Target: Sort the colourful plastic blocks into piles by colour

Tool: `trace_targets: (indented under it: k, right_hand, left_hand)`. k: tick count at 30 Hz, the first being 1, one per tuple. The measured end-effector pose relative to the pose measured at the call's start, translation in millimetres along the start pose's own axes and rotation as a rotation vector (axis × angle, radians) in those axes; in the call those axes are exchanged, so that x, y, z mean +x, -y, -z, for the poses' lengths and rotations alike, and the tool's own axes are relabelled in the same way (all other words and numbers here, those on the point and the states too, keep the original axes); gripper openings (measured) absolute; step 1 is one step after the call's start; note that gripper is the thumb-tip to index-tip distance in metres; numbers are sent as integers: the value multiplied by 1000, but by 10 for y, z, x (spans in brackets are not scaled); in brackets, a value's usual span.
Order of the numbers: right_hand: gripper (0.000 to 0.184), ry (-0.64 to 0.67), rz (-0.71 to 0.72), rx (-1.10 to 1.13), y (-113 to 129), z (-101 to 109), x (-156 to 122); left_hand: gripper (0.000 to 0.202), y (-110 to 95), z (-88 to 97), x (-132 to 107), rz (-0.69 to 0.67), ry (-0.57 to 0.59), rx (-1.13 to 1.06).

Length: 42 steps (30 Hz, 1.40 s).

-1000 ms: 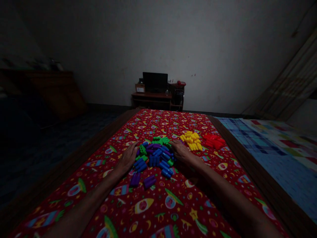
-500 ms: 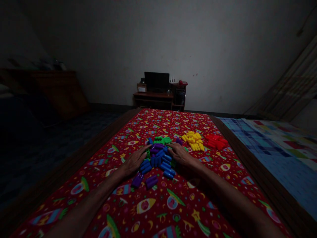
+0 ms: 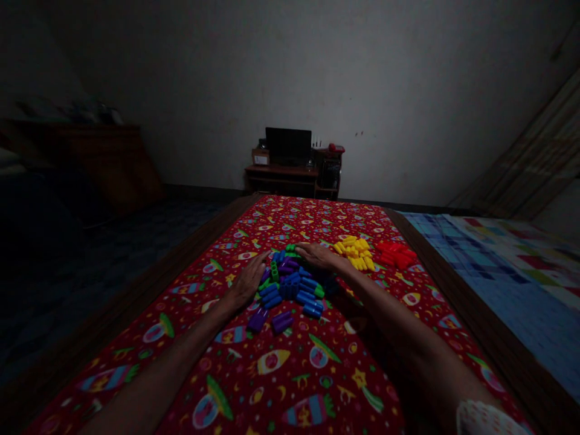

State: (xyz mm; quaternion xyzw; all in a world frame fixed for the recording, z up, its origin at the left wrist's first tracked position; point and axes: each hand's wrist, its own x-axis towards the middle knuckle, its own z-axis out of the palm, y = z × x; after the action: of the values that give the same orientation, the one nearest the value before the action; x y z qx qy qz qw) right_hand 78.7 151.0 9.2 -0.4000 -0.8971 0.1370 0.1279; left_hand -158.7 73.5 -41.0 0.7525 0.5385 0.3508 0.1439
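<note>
3 heaps of plastic building pieces sit on a red printed bedsheet. The largest, a blue, purple and green heap, lies between the hands, with yellow pieces and red pieces just beyond it to the right. The left hand rests against the heap's left side and the right hand lies over its far edge, the fingers of both together and clamped on nothing.
</note>
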Motion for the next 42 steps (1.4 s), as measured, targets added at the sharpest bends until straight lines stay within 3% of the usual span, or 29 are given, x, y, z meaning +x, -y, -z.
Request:
trace_targets:
  k: [3,7,10,12,18,23,28,32,35,38,42]
  right_hand:
    - [43,64,109,9,211,-38,-96]
    - [43,-6,174,120,337,-35,-459]
    - [47,-103,90,115,292,0,-687]
    - [49,-97,6,44,266,7,-734]
    - [34,-33,-156,-117,378,-108,-503]
    - [26,-183,-259,-34,417,-106,-543]
    - [28,-478,-314,108,89,141,-1174]
    - [37,-612,-617,70,-363,328,-1910]
    - [41,-628,-838,22,-621,352,-2329]
    - [41,-600,-999,-31,-750,315,-2507]
    - [35,-706,-1097,-119,-728,296,-2453]
  left_hand:
    - [70,40,-37,12,-30,41,-9]
    - [79,29,-33,26,-75,123,2]
    - [78,-6,-11,29,-97,160,27]
    - [77,-22,-3,31,-109,165,34]
    - [75,-50,21,17,-158,198,37]
    - [66,-82,50,-14,-192,194,47]
    - [60,-85,37,-9,-197,160,27]
    - [55,-67,12,42,-206,58,3]
    - [43,-78,9,72,-228,-25,9]
    - [33,-130,44,59,-202,-14,4]
    - [31,-250,140,17,-15,-81,-15]
